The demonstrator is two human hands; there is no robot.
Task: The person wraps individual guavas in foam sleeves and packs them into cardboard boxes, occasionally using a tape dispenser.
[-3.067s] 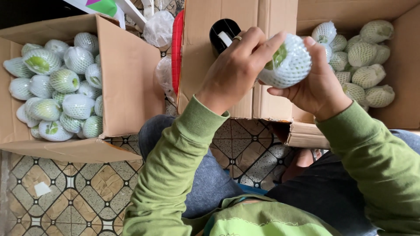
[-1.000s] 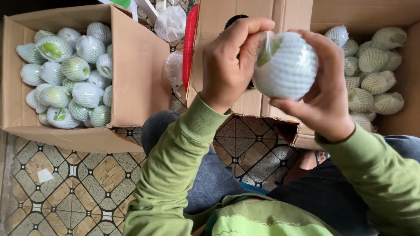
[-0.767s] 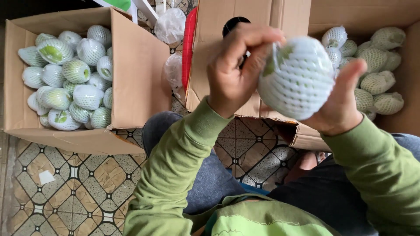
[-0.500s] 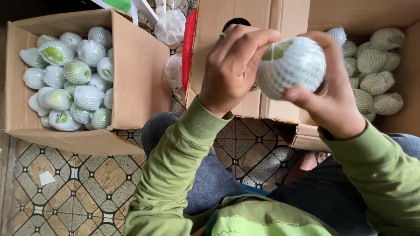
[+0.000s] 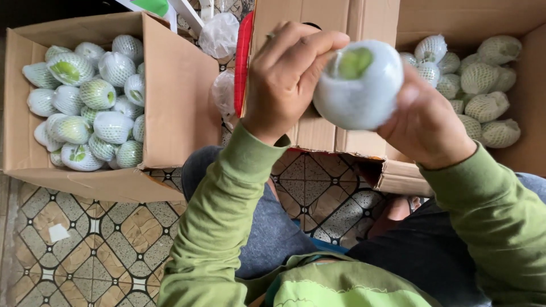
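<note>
1. Looking down, we see only part of the green fruit [image 5: 357, 85]: a white foam net sleeve covers nearly all of it, and bare green skin shows just through the opening at the top.
2. We cannot make out our right palm, since the fruit sits in front of it; the right hand [image 5: 424, 122] cups the fruit from behind and below, fingers wrapped round its far side.
3. Our left hand [image 5: 284, 85] is curled, its fingertips pinching the edge of the sleeve beside the opening, so both hands are closed on the same fruit, held in the air above our lap and in front of the middle cardboard box [image 5: 327, 68].
4. The right-hand box [image 5: 529, 131] is cut off by the frame's edge; its netted fruits [image 5: 478, 85] look duller, and their kind is hard to tell.
5. The left-hand box [image 5: 176, 102] holds a heap of sleeved green fruits [image 5: 91, 108], the lower ones hidden under the upper.
6. Both forearms, in green sleeves [image 5: 216, 222], rise from the bottom of the view over a patterned tile floor [image 5: 85, 250].
</note>
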